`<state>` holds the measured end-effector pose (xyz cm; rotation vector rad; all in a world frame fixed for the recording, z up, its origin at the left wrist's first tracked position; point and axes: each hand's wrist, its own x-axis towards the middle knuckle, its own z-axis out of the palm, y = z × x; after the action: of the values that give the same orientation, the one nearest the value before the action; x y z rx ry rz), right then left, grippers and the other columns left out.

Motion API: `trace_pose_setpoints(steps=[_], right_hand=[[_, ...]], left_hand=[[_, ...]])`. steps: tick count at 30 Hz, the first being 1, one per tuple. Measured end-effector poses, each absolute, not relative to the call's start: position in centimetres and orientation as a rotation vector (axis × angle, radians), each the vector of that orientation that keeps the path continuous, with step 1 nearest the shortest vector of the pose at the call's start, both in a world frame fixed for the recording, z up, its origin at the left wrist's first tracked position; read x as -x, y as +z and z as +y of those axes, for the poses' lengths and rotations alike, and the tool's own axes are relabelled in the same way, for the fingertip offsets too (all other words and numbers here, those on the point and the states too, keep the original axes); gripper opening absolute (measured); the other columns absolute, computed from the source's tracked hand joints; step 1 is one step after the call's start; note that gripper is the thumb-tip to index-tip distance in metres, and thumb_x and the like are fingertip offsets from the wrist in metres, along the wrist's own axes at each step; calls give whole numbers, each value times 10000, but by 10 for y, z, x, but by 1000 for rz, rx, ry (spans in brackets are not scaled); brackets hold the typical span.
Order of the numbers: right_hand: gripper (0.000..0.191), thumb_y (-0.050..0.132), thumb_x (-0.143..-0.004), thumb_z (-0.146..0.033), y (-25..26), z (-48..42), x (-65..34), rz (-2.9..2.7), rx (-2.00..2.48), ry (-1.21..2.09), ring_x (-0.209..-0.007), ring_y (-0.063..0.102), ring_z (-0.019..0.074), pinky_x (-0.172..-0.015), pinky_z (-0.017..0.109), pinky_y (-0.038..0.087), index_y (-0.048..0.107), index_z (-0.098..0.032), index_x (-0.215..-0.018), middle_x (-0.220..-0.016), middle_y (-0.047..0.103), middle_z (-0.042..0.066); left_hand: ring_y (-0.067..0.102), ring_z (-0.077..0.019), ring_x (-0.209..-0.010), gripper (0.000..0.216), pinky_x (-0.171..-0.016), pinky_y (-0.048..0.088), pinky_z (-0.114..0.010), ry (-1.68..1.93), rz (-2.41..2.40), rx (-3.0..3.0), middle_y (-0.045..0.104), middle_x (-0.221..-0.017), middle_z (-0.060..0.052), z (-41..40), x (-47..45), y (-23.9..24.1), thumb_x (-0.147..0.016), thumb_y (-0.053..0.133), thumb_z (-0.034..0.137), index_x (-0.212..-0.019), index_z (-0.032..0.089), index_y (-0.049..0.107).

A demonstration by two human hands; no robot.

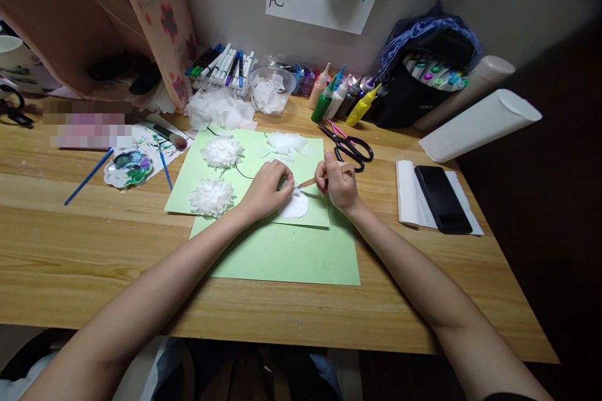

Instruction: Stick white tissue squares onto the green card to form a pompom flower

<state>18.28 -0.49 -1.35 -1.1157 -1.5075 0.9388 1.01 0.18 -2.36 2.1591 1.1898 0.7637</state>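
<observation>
My right hand [339, 183] is closed round a thin brown stick [308, 183], its tip pointing left toward my other hand. My left hand [269, 191] is pinched on a small bit of white tissue paper at that tip; the fingers partly hide it. Just below lies a rounded white patch [295, 208] on the upper green sheet [254, 149]. Two ruffled white paper flowers, a far one [222, 151] and a near one [212, 197], sit on the sheet's left side, with thin dark stem lines. Flatter white petals [286, 145] lie at its top right.
A second green sheet [286, 257] lies underneath. Black-handled scissors [352, 149] rest beyond my right hand. Behind stand paint bottles [324, 100], a tub of paper scraps [271, 91] and markers [230, 66]. A paint palette [128, 168] is left, a phone [442, 199] right.
</observation>
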Motion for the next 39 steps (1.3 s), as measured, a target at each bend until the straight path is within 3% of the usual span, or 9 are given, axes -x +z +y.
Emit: trace_pose_setpoints(steps=[10,17,30,39], right_hand=[[613,337,-934,-517,-15,-6,-179,-1579,1118,894,-335,396,70,-405,242,325,431,-201,-417,-357,395,-34],[598,344,-936,-484,-3,-6,-176,-1919,1014,770,-379,404,66,-471,247,331,436,-191,-423,-399,440,-25],[626,338,-919,-552,-11,-2,-183,-1588,1101,932,-322,381,66,-374,237,302,433,-201,-409,-352,385,-36],[608,323,-940,-495,-6,-5,-178,-1821,1062,831,-399,431,75,-474,240,351,415,-196,-419,-404,432,-21]], left_hand=[[501,-190,-852,64,-791,413,-343,760,1197,-2162,571,-866,-47,2,-10,-23,-843,469,181,-793,196,505],[500,-189,-847,68,-793,413,-343,773,1195,-2165,567,-855,-43,2,-10,-25,-849,467,198,-790,195,502],[496,-193,-859,62,-797,411,-347,761,1198,-2171,568,-873,-44,1,-10,-25,-851,467,195,-803,200,504],[500,-192,-855,63,-797,413,-348,779,1190,-2172,570,-865,-44,1,-10,-26,-847,466,197,-797,198,504]])
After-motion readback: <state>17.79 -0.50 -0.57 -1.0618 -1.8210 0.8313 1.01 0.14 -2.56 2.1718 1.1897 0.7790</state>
